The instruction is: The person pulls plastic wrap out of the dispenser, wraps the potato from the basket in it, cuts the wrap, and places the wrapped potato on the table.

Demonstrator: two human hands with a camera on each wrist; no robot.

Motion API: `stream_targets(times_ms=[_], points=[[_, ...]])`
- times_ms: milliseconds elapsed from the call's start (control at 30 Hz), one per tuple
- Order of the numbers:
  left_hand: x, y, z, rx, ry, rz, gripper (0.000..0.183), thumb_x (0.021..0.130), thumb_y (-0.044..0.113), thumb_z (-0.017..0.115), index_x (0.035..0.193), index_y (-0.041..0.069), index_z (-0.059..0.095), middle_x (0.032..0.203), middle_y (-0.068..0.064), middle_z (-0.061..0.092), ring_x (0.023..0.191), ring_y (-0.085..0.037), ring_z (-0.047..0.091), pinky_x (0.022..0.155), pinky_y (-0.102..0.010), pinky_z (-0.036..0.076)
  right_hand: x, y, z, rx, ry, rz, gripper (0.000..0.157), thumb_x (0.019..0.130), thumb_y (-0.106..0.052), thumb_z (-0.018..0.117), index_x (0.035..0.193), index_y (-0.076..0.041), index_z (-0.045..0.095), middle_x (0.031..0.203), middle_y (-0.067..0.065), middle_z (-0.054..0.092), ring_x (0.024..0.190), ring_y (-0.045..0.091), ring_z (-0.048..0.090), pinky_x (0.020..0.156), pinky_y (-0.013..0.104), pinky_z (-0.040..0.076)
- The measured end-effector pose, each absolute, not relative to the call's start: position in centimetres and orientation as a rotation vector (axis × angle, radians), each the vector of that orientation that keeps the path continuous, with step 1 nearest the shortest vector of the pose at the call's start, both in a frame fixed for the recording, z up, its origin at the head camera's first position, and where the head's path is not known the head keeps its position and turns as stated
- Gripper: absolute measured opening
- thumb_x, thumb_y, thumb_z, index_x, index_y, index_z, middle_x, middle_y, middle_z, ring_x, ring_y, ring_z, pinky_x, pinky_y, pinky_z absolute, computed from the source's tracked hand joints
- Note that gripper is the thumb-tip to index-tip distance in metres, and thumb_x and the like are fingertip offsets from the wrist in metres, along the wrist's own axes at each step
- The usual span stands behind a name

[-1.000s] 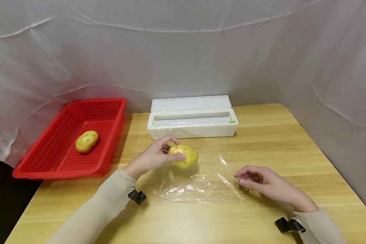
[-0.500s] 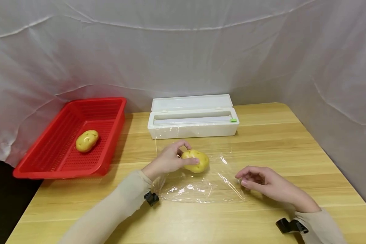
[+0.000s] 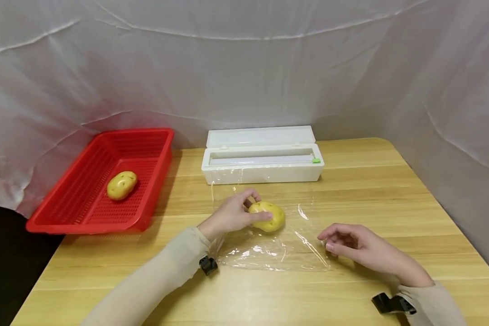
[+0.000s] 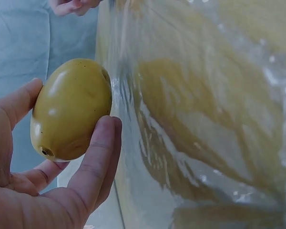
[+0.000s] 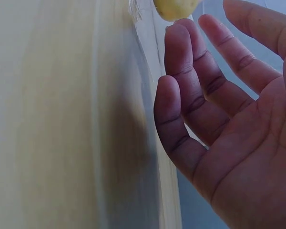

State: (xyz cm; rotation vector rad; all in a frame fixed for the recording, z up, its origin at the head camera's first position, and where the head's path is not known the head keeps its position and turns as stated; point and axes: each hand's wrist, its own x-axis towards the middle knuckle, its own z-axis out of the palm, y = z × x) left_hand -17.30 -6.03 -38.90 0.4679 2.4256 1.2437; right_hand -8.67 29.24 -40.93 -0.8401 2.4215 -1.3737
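Note:
My left hand (image 3: pixel 232 215) holds a yellow potato (image 3: pixel 267 216) between thumb and fingers, close over a sheet of cling film (image 3: pixel 265 256). In the left wrist view the fingers wrap the sides of the smooth potato (image 4: pixel 71 112), and the wrinkled film (image 4: pixel 205 143) spreads beside it. The film runs from a white dispenser box (image 3: pixel 265 173) toward the near side of the table. Near the film's right edge is my right hand (image 3: pixel 360 246), fingers loosely bent. Nothing lies in its palm in the right wrist view, where the potato (image 5: pixel 175 8) shows past the fingertips.
A red plastic basket (image 3: pixel 159 190) stands at the left of the wooden table (image 3: pixel 375 190) with a second potato (image 3: pixel 122 185) inside. The dispenser's lid (image 3: pixel 261 136) is raised at the back, and a green slider (image 3: pixel 316 160) sits at its right end. Grey cloth hangs behind.
My left hand has carried the potato rightward and a little nearer, over the middle of the film. The right hand has stayed nearly in place.

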Motion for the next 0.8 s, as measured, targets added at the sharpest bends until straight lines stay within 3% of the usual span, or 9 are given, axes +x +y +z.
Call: stream_targets(times_ms=[267, 533, 800], points=[[-17.07, -5.96, -39.44, 0.475, 2.422, 1.229, 0.040, 0.090, 0.045, 0.086, 0.109, 0.021, 0.060, 0.097, -0.005, 0.072, 0.085, -0.020, 0.065, 0.069, -0.031, 0.053, -8.66, 29.28, -40.88, -0.845, 2.424, -1.365, 0.020, 0.107, -0.007, 0.063, 0.126, -0.010, 0.071, 0.097, 0.002, 0.075, 0.085, 0.011, 0.067, 0.072, 0.025, 0.055], [-17.06, -6.39, -39.22, 0.453, 2.451, 1.194, 0.042, 0.090, 0.050, 0.085, 0.110, 0.020, 0.064, 0.100, -0.004, 0.071, 0.085, -0.020, 0.067, 0.071, -0.032, 0.055, -8.77, 29.32, -41.05, -0.864, 2.421, -1.356, 0.020, 0.107, -0.007, 0.064, 0.126, -0.010, 0.070, 0.096, 0.001, 0.075, 0.085, 0.012, 0.068, 0.072, 0.025, 0.055], [-17.20, -6.57, -39.49, 0.428, 2.413, 1.234, 0.044, 0.093, 0.046, 0.084, 0.114, 0.011, 0.067, 0.091, -0.006, 0.070, 0.073, -0.021, 0.072, 0.062, -0.028, 0.057, -8.82, 29.33, -41.11, -0.860, 2.394, -1.356, 0.020, 0.108, -0.007, 0.062, 0.126, -0.009, 0.070, 0.097, 0.002, 0.075, 0.086, 0.012, 0.069, 0.074, 0.025, 0.056]])
